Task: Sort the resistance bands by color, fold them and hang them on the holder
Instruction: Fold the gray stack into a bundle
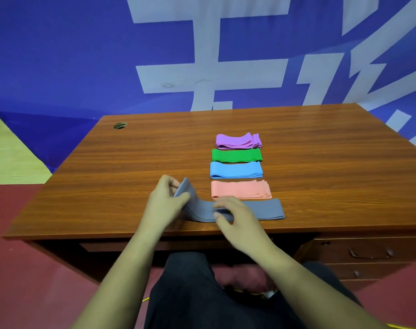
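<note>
Five stacks of resistance bands lie in a column on the wooden desk. From far to near they are purple bands, green bands, blue bands, pink bands and grey bands. My left hand grips the left end of the grey bands and lifts it up off the desk. My right hand lies over the middle of the grey stack, its fingers on the bands. No holder is in view.
A round cable hole sits at the desk's far left. Desk drawers are at the lower right. A blue banner with white characters hangs behind the desk. My lap is below the front edge.
</note>
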`<state>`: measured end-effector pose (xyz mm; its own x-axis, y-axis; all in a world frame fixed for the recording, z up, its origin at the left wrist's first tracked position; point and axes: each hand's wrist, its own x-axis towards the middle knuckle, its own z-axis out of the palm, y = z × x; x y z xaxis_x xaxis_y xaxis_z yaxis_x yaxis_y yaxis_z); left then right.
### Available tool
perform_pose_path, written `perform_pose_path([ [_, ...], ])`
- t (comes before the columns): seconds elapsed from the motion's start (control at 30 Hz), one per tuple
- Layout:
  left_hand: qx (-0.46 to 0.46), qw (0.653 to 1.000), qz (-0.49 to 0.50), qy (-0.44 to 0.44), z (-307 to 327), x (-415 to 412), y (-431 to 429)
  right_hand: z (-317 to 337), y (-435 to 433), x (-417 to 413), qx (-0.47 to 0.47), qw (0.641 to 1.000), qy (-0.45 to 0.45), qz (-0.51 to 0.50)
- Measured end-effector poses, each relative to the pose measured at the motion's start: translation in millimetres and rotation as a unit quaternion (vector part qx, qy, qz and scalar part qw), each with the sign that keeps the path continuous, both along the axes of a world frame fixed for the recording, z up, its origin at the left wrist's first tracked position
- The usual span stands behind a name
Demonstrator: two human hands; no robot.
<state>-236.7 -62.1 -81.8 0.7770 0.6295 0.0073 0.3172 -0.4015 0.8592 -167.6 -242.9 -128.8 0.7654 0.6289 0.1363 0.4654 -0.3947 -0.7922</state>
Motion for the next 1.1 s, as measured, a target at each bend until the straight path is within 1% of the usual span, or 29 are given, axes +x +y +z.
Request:
perform_pose_path([
  [0.03, 0.005, 0.999, -0.022, -0.023, 4.8, 3.5, -7.5, 5.2, 2.6, 1.0, 0.053, 0.996, 0.06, -0.031],
  [0.07, 0.014, 0.998, -0.047, -0.04, 9.3, 7.3, -16.9, 12.1, 4.9, 1.9, 0.102, 0.984, 0.133, -0.055],
  [0.13, 0.02, 0.993, -0.098, -0.063, 12.3, 15.4, -37.4, 24.3, 7.5, 3.8, 0.194, 0.939, 0.271, -0.081],
  [0.17, 0.018, 0.991, -0.116, -0.068, 10.4, 19.3, -46.9, 27.5, 5.8, 5.3, 0.228, 0.915, 0.321, -0.087],
  [0.23, 0.023, 0.988, -0.14, -0.063, 3.0, 24.0, -62.6, 29.2, -1.9, 7.7, 0.264, 0.873, 0.398, -0.095],
  [0.3, 0.024, 0.984, -0.166, -0.056, -6.5, 25.3, -71.4, 25.4, -12.7, 9.7, 0.279, 0.846, 0.438, -0.116],
  [0.33, 0.023, 0.982, -0.179, -0.053, -10.5, 25.0, -73.0, 23.3, -17.5, 10.4, 0.284, 0.84, 0.444, -0.126],
  [0.4, 0.028, 0.977, -0.202, -0.061, -14.9, 23.0, -73.4, 19.8, -23.2, 12.0, 0.288, 0.84, 0.44, -0.131],
  [0.47, 0.027, 0.973, -0.213, -0.088, -16.0, 20.9, -71.7, 17.8, -23.3, 12.6, 0.298, 0.836, 0.44, -0.14],
  [0.53, 0.023, 0.97, -0.2, -0.136, -15.4, 19.0, -68.0, 18.0, -21.3, 12.7, 0.292, 0.836, 0.437, -0.158],
  [0.6, 0.052, 0.968, -0.184, -0.163, -20.0, 16.7, -59.2, 17.8, -19.5, 14.4, 0.28, 0.841, 0.429, -0.175],
  [0.63, 0.08, 0.967, -0.188, -0.155, -24.2, 15.7, -53.5, 17.4, -19.0, 17.1, 0.276, 0.843, 0.424, -0.183],
  [0.7, 0.118, 0.961, -0.227, -0.101, -35.1, 14.4, -42.8, 19.8, -20.6, 23.9, 0.264, 0.849, 0.412, -0.2],
  [0.77, 0.115, 0.958, -0.258, -0.054, -44.0, 16.4, -38.6, 25.6, -24.6, 32.0, 0.238, 0.863, 0.395, -0.204],
  [0.83, 0.128, 0.954, -0.264, -0.055, -51.1, 22.1, -38.9, 32.6, -29.4, 37.9, 0.227, 0.873, 0.39, -0.186],
  [0.97, 0.127, 0.954, -0.267, -0.056, -55.6, 30.9, -42.0, 36.4, -42.2, 45.5, 0.253, 0.857, 0.419, -0.159],
  [1.03, 0.13, 0.951, -0.274, -0.052, -59.7, 31.2, -42.5, 35.1, -50.6, 48.7, 0.236, 0.868, 0.399, -0.177],
  [1.1, 0.129, 0.951, -0.277, -0.046, -64.6, 31.5, -41.3, 32.8, -58.6, 50.9, 0.185, 0.892, 0.354, -0.212],
])
